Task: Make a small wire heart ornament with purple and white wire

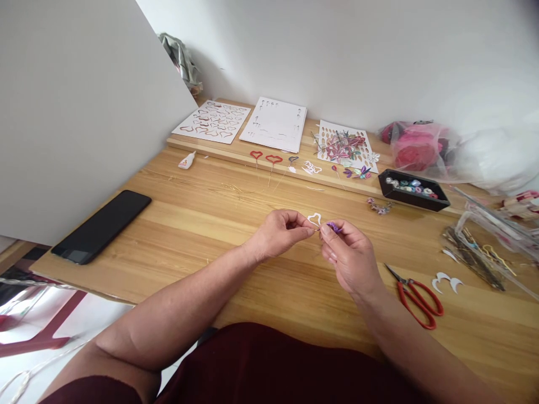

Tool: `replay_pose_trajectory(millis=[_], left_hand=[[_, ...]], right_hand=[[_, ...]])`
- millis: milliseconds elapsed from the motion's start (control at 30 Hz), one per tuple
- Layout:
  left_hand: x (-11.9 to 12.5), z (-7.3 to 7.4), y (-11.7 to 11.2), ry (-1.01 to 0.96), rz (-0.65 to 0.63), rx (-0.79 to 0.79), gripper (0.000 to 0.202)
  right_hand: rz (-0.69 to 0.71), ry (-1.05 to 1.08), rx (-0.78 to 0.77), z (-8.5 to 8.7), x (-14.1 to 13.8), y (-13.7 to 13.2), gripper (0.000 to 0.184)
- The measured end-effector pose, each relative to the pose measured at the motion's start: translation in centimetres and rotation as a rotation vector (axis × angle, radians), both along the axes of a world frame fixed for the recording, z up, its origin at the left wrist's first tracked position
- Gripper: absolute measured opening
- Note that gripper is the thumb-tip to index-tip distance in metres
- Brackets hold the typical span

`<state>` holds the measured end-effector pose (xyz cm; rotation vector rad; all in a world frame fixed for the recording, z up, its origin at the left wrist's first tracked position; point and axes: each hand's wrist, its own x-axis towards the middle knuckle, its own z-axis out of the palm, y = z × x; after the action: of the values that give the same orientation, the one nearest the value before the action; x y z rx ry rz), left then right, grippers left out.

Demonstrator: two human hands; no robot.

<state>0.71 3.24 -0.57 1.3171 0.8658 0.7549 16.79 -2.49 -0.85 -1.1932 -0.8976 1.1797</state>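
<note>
Above the wooden table, my left hand (284,231) is closed in a pinch at the lower end of a small white heart-shaped outline (319,215), on what looks like a thin wire. My right hand (350,253) is closed too, its thumb and forefinger meeting close to the same spot. A bundle of purple thread (334,226) shows between its fingers. The fingertips of both hands nearly touch, and they hide where the thread meets the heart's stem. Red-handled scissors (415,293) lie partly open on the table beside my right forearm.
A raised ledge at the back bears cut-out sheets (214,120), red heart outlines (273,159) on wires and fabric-like flowers (343,147). A black tray (415,189) holds thread spools. White crescents (455,285) lie right of the scissors. A phone (102,224) and glue bottle (187,160) are left.
</note>
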Motion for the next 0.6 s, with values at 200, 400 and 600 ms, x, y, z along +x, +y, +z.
replay_pose_trajectory(millis=[200, 400, 600], left_hand=[[-0.12, 0.28, 0.09, 0.021, -0.026, 0.006, 0.027], [-0.07, 0.22, 0.13, -0.016, -0.031, -0.035, 0.029], [0.03, 0.14, 0.07, -0.029, -0.02, -0.061, 0.028]], right_hand=[[0.037, -0.119, 0.028, -0.53, 0.49, -0.03, 0.018], [0.014, -0.123, 0.031, -0.62, 0.52, 0.0, 0.019], [0.016, -0.142, 0.036, -0.65, 0.62, 0.0, 0.019]])
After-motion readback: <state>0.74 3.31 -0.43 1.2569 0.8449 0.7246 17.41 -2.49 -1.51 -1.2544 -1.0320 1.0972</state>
